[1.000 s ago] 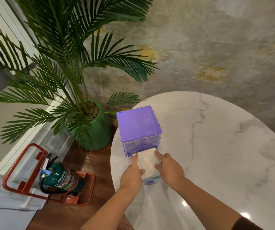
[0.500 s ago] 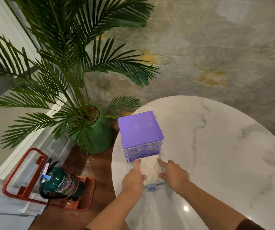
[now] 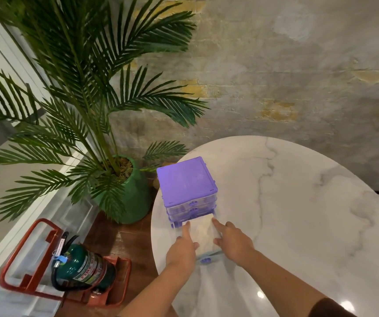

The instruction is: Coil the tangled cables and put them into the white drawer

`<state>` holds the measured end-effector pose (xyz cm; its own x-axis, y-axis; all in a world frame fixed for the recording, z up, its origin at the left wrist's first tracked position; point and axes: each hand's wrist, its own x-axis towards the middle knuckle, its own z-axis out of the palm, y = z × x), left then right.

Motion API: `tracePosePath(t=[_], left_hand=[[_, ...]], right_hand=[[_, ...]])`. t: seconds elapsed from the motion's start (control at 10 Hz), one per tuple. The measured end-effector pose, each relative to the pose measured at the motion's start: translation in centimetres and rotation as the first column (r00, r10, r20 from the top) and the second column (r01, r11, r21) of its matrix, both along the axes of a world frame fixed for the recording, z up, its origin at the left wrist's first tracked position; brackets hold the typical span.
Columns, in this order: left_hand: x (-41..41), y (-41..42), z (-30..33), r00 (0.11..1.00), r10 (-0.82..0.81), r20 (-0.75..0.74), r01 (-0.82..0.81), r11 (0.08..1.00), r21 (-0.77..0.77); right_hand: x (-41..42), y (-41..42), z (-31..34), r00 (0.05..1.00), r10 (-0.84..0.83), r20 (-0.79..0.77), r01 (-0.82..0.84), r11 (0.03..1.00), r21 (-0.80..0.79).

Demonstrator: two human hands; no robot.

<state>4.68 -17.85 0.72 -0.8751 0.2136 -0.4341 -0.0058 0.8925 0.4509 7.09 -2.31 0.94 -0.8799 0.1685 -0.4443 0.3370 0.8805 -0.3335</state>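
Note:
A small drawer unit with a purple top (image 3: pixel 186 179) stands near the left edge of the marble table (image 3: pixel 298 213). Its lowest drawer, the white drawer (image 3: pixel 203 232), is pulled out toward me, with a purple handle (image 3: pixel 205 260) at its front. My left hand (image 3: pixel 181 250) holds the drawer's left wall, index finger stretched along it. My right hand (image 3: pixel 234 243) holds the right wall the same way. The inside looks pale and blurred; I cannot make out any cables.
Left of the table, a palm in a green pot (image 3: pixel 131 197) stands on the floor. A green fire extinguisher (image 3: pixel 85 268) lies in a red stand (image 3: pixel 24 259) below it. A rough concrete wall (image 3: pixel 275 65) is behind the table.
My view has shifted slightly, so the unit sits lower in the frame. Both hands stay on the sides of the pulled-out drawer, which looks about equally far out.

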Motion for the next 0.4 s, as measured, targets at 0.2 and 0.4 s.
tracePosePath(t=[0.2, 0.4], left_hand=[[0.1, 0.0, 0.6, 0.999, -0.020, -0.029, 0.019, 0.999, -0.027], [-0.1, 1.3, 2.8, 0.993, -0.077, -0.091, 0.052, 0.967, -0.249]], right_hand=[[0.9, 0.3, -0.2, 1.000, -0.001, -0.020, -0.001, 0.997, -0.078], [2.6, 3.6, 0.9, 0.998, 0.010, -0.066, -0.013, 0.999, -0.048]])
